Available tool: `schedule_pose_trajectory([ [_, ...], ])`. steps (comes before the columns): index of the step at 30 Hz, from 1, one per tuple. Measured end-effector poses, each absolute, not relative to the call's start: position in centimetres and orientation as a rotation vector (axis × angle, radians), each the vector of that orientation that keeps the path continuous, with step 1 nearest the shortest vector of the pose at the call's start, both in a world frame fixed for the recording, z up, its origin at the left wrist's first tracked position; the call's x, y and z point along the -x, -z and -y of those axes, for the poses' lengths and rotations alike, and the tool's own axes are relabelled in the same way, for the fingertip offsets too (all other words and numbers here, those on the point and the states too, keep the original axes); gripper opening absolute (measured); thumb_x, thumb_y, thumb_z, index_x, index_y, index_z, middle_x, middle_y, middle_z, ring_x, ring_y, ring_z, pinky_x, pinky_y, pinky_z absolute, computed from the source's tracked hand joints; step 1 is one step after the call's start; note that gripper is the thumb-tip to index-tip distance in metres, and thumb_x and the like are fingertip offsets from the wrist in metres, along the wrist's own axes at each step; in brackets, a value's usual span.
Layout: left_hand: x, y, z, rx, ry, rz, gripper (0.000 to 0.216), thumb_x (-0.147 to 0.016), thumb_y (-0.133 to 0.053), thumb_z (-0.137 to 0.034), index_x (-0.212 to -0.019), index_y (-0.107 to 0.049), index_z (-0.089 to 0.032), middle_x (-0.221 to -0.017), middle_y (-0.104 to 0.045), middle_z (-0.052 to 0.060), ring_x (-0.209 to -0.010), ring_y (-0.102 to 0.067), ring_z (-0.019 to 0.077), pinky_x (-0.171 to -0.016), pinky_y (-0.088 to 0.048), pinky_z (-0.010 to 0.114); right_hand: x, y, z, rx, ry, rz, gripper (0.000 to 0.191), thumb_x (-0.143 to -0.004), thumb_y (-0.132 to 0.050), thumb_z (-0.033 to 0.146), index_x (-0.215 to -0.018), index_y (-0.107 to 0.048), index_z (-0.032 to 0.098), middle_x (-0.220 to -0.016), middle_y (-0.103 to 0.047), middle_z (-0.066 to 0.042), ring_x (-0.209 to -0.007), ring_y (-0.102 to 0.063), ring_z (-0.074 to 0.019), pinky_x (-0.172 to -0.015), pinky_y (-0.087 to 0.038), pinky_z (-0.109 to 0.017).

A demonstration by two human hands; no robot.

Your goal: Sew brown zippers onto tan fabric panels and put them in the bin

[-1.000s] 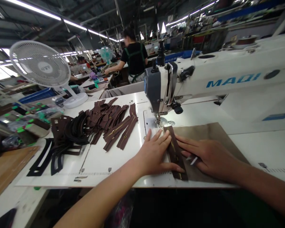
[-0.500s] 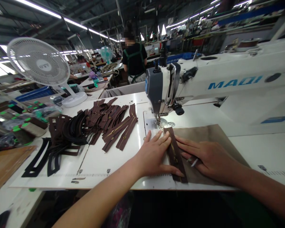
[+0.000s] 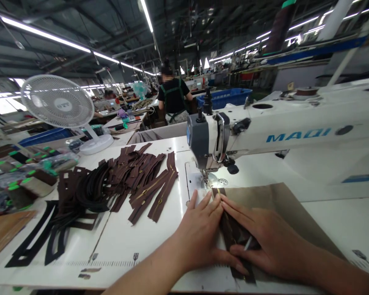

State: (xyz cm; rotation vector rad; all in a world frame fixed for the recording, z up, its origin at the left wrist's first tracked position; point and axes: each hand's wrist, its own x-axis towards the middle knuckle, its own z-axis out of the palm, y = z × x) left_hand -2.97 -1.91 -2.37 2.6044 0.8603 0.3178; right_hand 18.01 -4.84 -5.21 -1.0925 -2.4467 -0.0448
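Observation:
A brown zipper (image 3: 228,223) with brass teeth lies lengthwise on a taupe fabric panel (image 3: 283,213), its far end just before the sewing machine's needle area (image 3: 206,175). My left hand (image 3: 199,233) lies flat on the zipper's left side, fingers spread, thumb across its near end. From the right, my right hand (image 3: 264,237) presses fingertips onto the zipper beside the left fingertips; its thumb and fingers are closed around a slim, pale metal tool (image 3: 248,242), mostly hidden. The machine's presser foot stands close beyond both hands.
Left of the hands lie a heap of brown zippers (image 3: 141,172) and curved black strips (image 3: 94,188). A white fan (image 3: 61,102) and thread spools (image 3: 37,188) stand farther left. The machine's white arm (image 3: 295,135) spans the right. A person (image 3: 174,96) sits ahead.
The camera view has tilted up, so the table appears lower. My right hand has moved left onto the zipper, its fingertips now meeting my left fingertips; the left hand stays on the zipper.

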Motion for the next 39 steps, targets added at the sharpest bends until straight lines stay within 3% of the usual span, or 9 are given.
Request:
schedule_pose_trajectory([
  [4,3.1,2.9,2.1,-2.613,-0.426,-0.873,0.11,-0.065,-0.068,-0.073,-0.148,-0.025,-0.014,-0.148,-0.036,0.015,-0.142,-0.022,0.0306,-0.118,-0.002,0.052,-18.3,5.5,5.0,1.071,0.14,2.394,0.076,-0.072,-0.061,0.031,-0.14,-0.036,0.007,-0.132,-0.053,-0.018,-0.105,-0.062,-0.0286,-0.079,-0.058,-0.037],
  [8,3.2,3.6,1.7,-2.717,-0.361,-0.822,0.093,-0.077,-0.059,-0.07,-0.143,-0.034,-0.009,-0.149,-0.034,0.016,-0.141,-0.023,0.0307,-0.118,-0.004,0.052,-18.3,5.4,5.1,1.029,0.139,2.391,0.082,-0.074,-0.061,0.031,-0.147,-0.029,0.011,-0.134,-0.051,-0.015,-0.102,-0.064,-0.0283,-0.078,-0.057,-0.033],
  [12,3.2,4.1,1.1,-2.843,-0.189,-0.843,0.062,-0.092,-0.051,-0.043,-0.141,-0.037,-0.007,-0.149,-0.032,0.014,-0.141,-0.024,0.0326,-0.115,-0.011,0.058,-18.2,5.6,5.0,1.014,0.22,2.397,0.083,-0.081,-0.053,0.034,-0.151,-0.015,0.011,-0.134,-0.052,-0.016,-0.091,-0.067,-0.0273,-0.07,-0.058,-0.034],
  [15,3.3,4.2,0.9,-2.904,-0.19,-0.86,0.051,-0.096,-0.044,-0.03,-0.142,-0.037,-0.009,-0.15,-0.029,0.01,-0.141,-0.024,0.0321,-0.114,-0.014,0.06,-18.2,5.7,4.8,1.004,0.306,2.438,0.085,-0.081,-0.047,0.031,-0.151,-0.006,0.006,-0.13,-0.054,-0.018,-0.085,-0.068,-0.0282,-0.062,-0.059,-0.037],
  [18,3.3,4.2,0.9,-2.924,-0.156,-0.856,0.053,-0.094,-0.046,-0.029,-0.142,-0.036,-0.009,-0.151,-0.026,0.009,-0.141,-0.023,0.0326,-0.113,-0.016,0.06,-18.1,5.6,4.6,0.998,0.361,2.455,0.081,-0.08,-0.044,0.028,-0.149,-0.01,0.003,-0.127,-0.056,-0.019,-0.082,-0.069,-0.0272,-0.06,-0.059,-0.037],
  [21,3.3,4.2,1.0,-2.933,-0.121,-0.867,0.055,-0.092,-0.048,-0.028,-0.142,-0.035,-0.009,-0.151,-0.025,0.008,-0.141,-0.022,0.0322,-0.113,-0.016,0.06,-17.9,5.4,4.4,1.002,0.393,2.448,0.07,-0.078,-0.043,0.026,-0.142,-0.026,0.003,-0.125,-0.058,-0.018,-0.082,-0.069,-0.0258,-0.061,-0.059,-0.035],
  [26,3.5,4.4,1.0,-2.914,-0.152,-0.851,0.069,-0.089,-0.055,-0.039,-0.145,-0.029,-0.009,-0.153,-0.023,0.011,-0.143,-0.017,0.0311,-0.114,-0.01,0.058,-17.7,5.3,4.5,1.012,0.409,2.437,0.057,-0.079,-0.042,0.027,-0.131,-0.038,0.004,-0.125,-0.058,-0.02,-0.08,-0.068,-0.0262,-0.06,-0.059,-0.035],
  [34,3.4,3.9,1.4,-2.827,-0.124,-0.865,0.072,-0.092,-0.05,-0.044,-0.147,-0.023,-0.008,-0.154,-0.015,0.01,-0.144,-0.01,0.0304,-0.114,-0.007,0.06,-17.9,5.1,4.8,1.009,0.307,2.415,0.077,-0.087,-0.045,0.036,-0.15,-0.013,0.004,-0.132,-0.053,-0.019,-0.086,-0.067,-0.0269,-0.065,-0.057,-0.035],
  [39,3.5,2.8,1.9,-2.75,-0.169,-0.887,0.09,-0.085,-0.05,-0.067,-0.147,-0.023,-0.009,-0.154,-0.021,0.013,-0.144,-0.011,0.0313,-0.115,-0.008,0.058,-18.1,4.7,5.3,1.013,0.171,2.419,0.078,-0.078,-0.053,0.03,-0.148,-0.027,0.006,-0.137,-0.048,-0.017,-0.105,-0.062,-0.0279,-0.079,-0.056,-0.033],
])
